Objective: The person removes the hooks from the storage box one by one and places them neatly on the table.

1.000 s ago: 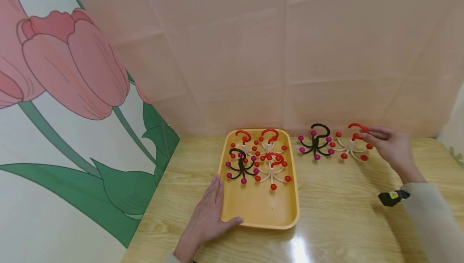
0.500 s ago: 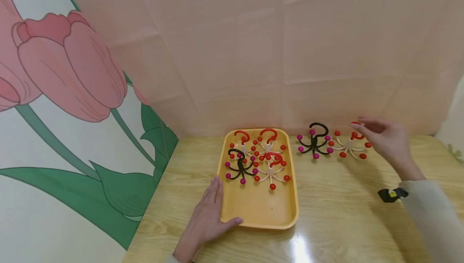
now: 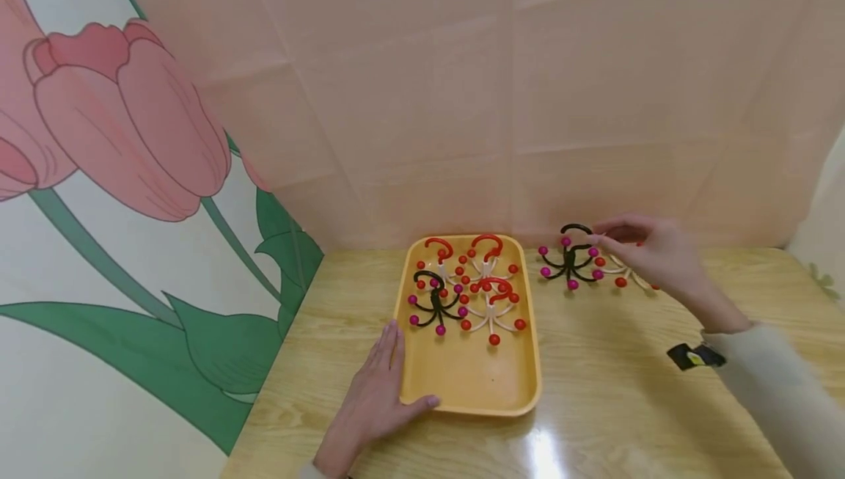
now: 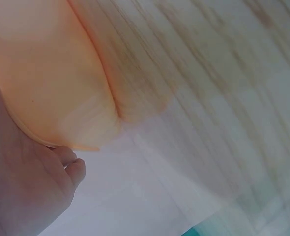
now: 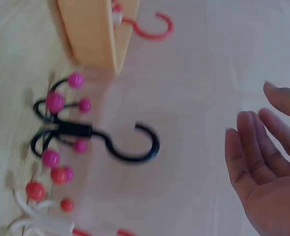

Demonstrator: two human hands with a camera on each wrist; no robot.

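Observation:
My left hand (image 3: 372, 391) rests against the near left corner of a yellow tray (image 3: 521, 391), fingers straight along its side and thumb at the front rim. Right of the tray stands a black octopus-shaped hook (image 3: 569, 262) with magenta balls on its arms. My right hand (image 3: 653, 251) is just right of its curved top. In the right wrist view, the fingers (image 5: 248, 142) are parted from the black hook (image 5: 76, 129), with nothing held. Partly hidden behind the right hand is a white octopus-shaped hook (image 3: 623, 268) with red balls.
Inside the tray stand three white hooks with red tops, one of them the front white hook (image 3: 491, 312), and another black hook (image 3: 436, 303). A pink cloth backdrop (image 3: 422, 97) rises behind the wooden table (image 3: 607, 406). A tulip-painted wall (image 3: 132, 127) is at left.
My right hand has left the red top of the white hook and moved left to beside the black hook. The left hand and the tray have stayed in place.

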